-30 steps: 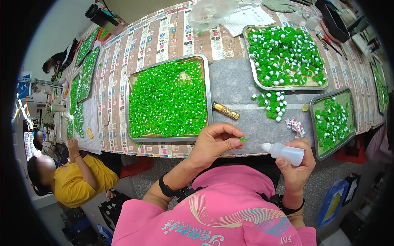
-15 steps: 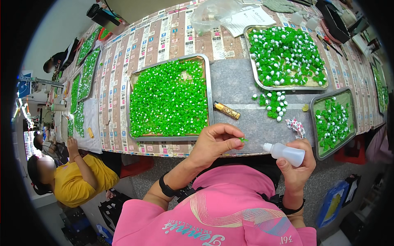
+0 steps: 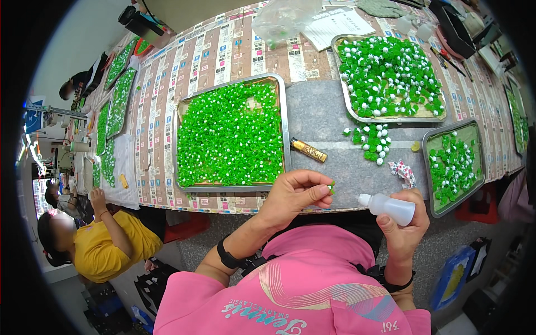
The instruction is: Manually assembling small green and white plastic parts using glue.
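Note:
Between the thumb and fingers of my left hand is a small green leaf-like piece, pinched at its edge. My right hand is wrapped round a translucent white squeeze bottle, whose narrow tip points left at the green piece, a short gap apart. Past my left hand lies a metal tray full of small green pieces with white dots. A little heap of green pieces with white balls rests on the grey mat beyond the bottle.
A gold and black cylinder lies beside the full tray. At right are a larger tray and a smaller tray of white-balled green pieces, near a crumpled floral cloth. A person in yellow sits at left.
The green piece has been turned between my left fingers. My right hand with the bottle stays nearly where it was. The clear plastic bag at the back has shifted slightly.

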Tool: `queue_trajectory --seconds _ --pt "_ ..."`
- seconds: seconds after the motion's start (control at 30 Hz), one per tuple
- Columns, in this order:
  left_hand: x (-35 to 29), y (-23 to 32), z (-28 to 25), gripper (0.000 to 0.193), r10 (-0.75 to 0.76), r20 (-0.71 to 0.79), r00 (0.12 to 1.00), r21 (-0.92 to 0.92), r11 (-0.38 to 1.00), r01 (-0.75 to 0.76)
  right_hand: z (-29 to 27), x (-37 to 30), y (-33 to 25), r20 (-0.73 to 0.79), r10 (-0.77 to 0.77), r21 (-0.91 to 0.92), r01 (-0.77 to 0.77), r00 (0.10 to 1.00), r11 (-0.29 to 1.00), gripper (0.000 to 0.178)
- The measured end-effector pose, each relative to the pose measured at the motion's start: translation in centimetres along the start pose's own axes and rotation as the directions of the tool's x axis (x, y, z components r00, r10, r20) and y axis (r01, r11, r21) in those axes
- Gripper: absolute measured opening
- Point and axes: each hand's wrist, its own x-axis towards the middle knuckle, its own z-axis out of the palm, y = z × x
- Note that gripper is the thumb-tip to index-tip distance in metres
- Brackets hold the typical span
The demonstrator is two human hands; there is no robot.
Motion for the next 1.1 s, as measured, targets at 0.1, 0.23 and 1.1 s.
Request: queue_trajectory --seconds 0.1,0.23,1.1 --pt "-0.03 -0.02 -0.01 0.017 -0.034 0.006 0.999 0.009 0.999 0.033 0.10 -0.08 0.12 -0.006 -0.007 -0.010 0.007 1.000 1.000 0.042" --pt "-0.01 -0.17 0.00 0.018 -0.047 0.000 0.999 0.014 0.999 0.047 0.21 -0.10 0.25 -0.008 0.002 -0.007 -0.002 1.000 1.000 0.043" --pt "0.25 -0.34 0.00 0.019 -0.070 0.013 0.997 0.030 0.997 0.070 0.24 -0.05 0.82 0.002 0.011 -0.002 -0.011 1.000 1.000 0.041"
